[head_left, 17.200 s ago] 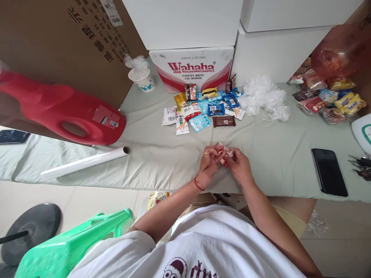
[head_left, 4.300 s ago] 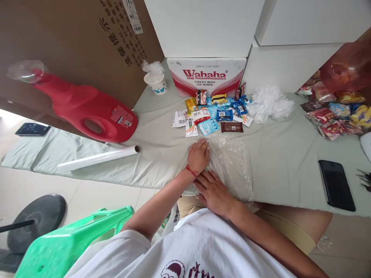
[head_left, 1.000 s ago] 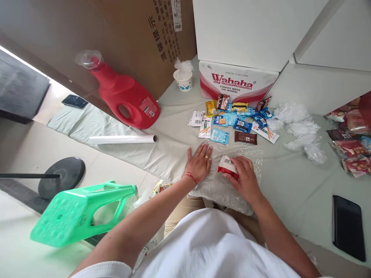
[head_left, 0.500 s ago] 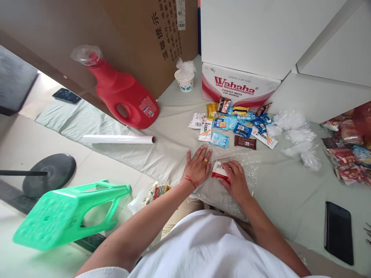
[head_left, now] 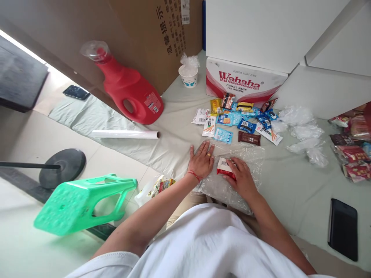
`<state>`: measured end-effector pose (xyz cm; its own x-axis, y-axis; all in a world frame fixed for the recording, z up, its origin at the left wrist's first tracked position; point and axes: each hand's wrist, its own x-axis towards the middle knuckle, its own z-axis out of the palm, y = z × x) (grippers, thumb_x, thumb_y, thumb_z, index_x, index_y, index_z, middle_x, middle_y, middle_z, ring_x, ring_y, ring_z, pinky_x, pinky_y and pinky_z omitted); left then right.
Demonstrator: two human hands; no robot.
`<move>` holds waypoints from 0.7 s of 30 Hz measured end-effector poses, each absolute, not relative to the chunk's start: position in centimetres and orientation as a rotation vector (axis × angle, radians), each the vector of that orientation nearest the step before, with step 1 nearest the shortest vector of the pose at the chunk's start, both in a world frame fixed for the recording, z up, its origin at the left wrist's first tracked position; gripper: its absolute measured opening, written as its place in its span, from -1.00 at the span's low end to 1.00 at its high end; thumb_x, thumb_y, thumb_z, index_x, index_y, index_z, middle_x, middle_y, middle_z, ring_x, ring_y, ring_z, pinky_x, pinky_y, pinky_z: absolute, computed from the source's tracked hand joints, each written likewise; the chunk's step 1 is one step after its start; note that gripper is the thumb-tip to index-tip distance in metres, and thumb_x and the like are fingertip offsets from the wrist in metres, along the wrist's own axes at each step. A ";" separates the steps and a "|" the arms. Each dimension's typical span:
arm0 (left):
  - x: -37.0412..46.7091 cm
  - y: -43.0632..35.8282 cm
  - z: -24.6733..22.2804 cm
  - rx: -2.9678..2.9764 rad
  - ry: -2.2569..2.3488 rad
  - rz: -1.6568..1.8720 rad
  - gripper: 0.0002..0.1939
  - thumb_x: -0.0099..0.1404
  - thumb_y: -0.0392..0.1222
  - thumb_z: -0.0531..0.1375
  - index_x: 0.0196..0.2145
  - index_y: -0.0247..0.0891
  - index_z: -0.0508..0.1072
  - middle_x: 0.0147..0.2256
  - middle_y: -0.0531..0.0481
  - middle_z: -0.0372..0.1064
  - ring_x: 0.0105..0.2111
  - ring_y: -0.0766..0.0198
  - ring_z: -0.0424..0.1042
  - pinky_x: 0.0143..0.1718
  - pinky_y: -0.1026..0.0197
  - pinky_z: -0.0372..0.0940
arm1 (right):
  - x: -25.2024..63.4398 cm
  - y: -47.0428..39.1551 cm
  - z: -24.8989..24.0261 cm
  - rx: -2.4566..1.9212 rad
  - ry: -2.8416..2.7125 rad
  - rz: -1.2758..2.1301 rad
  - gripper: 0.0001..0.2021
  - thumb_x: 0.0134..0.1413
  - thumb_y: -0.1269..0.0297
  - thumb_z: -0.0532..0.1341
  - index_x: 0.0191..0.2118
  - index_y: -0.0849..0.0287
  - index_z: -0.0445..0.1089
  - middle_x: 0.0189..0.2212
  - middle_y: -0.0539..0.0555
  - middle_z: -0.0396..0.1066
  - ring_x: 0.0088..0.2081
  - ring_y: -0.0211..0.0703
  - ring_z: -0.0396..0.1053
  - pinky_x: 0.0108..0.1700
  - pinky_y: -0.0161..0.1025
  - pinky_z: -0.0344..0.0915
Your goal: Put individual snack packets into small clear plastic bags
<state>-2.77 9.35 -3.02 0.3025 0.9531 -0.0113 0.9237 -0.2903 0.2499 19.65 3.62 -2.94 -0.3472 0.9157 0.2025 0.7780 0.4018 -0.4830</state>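
My left hand (head_left: 202, 160) lies flat with fingers stretched out, at the left edge of a clear plastic bag (head_left: 216, 187) spread over the cloth. A gold ring and a red cord bracelet are on it. On the bag lies a red and white snack packet (head_left: 225, 167) with a barcode. My right hand (head_left: 242, 177) grips this packet from its right side, fingers curled over the top and thumb along the near edge. Just beyond the bag are a brown bar packet (head_left: 249, 138), a light blue packet (head_left: 223, 135) and several other small wrapped snacks.
Behind the snacks stands a Wahaba-style water carton printed Wahaha (head_left: 246, 79). Crumpled clear plastic (head_left: 303, 127) and more snack packets (head_left: 352, 154) lie right, with a black phone (head_left: 343, 228). Leftward are a red jug (head_left: 136, 92), a white roll (head_left: 126, 134) and a green stool (head_left: 66, 206).
The whole view has shifted slightly, so everything sits a little farther right and higher. Both hands and the red and white packet keep about the same places on the bag.
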 end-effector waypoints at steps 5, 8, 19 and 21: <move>-3.2 9.3 -2.2 2.329 1.700 0.201 -0.39 0.57 -0.01 -0.19 0.49 -0.07 0.03 0.51 -0.09 -0.12 0.50 0.04 -0.07 0.45 -0.39 -0.30 | 20.8 -0.4 0.0 -1.303 -2.174 0.503 -0.32 0.35 0.02 0.21 0.48 -0.04 0.05 0.35 0.29 0.19 0.34 0.23 0.21 0.31 0.31 0.26; -3.6 9.4 -1.9 2.288 1.658 0.220 -0.40 0.57 -0.02 -0.19 0.49 -0.05 0.02 0.51 -0.07 -0.10 0.49 0.08 -0.05 0.46 -0.36 -0.33 | 21.8 -3.7 -0.3 -1.200 -2.339 0.463 -0.26 0.23 -0.06 0.32 0.44 -0.03 0.15 0.30 0.26 0.31 0.31 0.26 0.25 0.34 0.39 0.21; -5.9 10.8 -1.9 2.283 1.582 0.115 -0.41 0.51 -0.07 -0.03 0.42 -0.20 0.19 0.51 -0.15 -0.14 0.48 0.08 -0.01 0.47 -0.27 -0.17 | 23.0 -3.5 -0.4 -1.258 -2.108 0.597 -0.80 0.34 0.33 0.20 -0.12 -0.02 0.59 -0.09 0.13 0.56 0.04 0.05 0.46 0.01 0.09 0.53; -6.1 11.1 -1.9 2.295 1.561 0.102 -0.42 0.50 -0.08 -0.02 0.41 -0.19 0.21 0.51 -0.14 -0.13 0.48 0.08 -0.01 0.46 -0.28 -0.17 | 23.3 -1.5 1.6 -1.258 -2.069 0.675 -0.82 0.37 0.28 0.18 -0.14 -0.01 0.57 -0.15 0.12 0.55 -0.03 0.01 0.47 -0.03 0.04 0.51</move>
